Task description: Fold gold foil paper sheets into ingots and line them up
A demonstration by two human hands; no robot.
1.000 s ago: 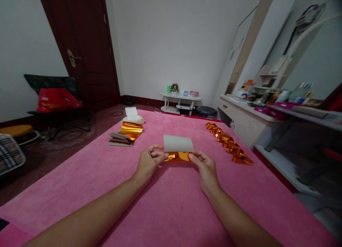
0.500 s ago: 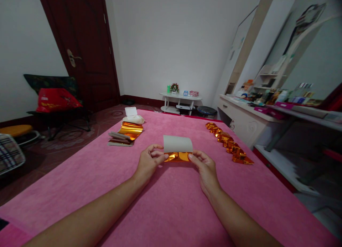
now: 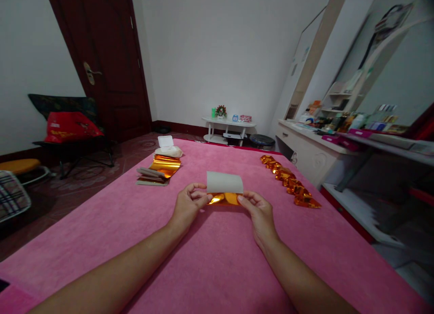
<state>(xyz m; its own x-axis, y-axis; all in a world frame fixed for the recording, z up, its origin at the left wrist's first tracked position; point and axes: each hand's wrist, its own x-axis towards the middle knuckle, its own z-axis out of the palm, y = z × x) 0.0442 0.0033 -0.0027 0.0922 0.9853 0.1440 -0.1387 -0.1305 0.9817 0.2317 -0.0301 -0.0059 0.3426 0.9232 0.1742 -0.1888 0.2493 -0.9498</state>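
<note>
A: Where is the thin, rectangular, grey-backed gold foil sheet [image 3: 224,183]?

B: It is between the two hands, over the pink, soft-looking cloth [image 3: 217,264]; I cannot tell if it touches. Its grey part curves up toward twelve o'clock, and a shiny gold strip shows at six.

A: How are the fingers?

B: They are pinched closed. The left hand [image 3: 188,204] has the sheet near eight o'clock, the right hand [image 3: 261,213] near four. The fingertips behind are hidden, so I cannot tell how firm it is.

A: What could go wrong?

B: If one hand pulls more than the other, I think a crease may come slanted. The gold strip looks uneven, so hard pressing could leave a wrinkle there. If the thumbs lift, the curved part may spring away.

A: And farther out?

B: At ten o'clock lies a loose stack of grey-and-gold sheets [image 3: 152,176]; a careless left arm could slide it. From two to three o'clock lies a row of folded, shiny gold foil pieces [image 3: 285,174]; a knock could flatten or scatter them.
</note>
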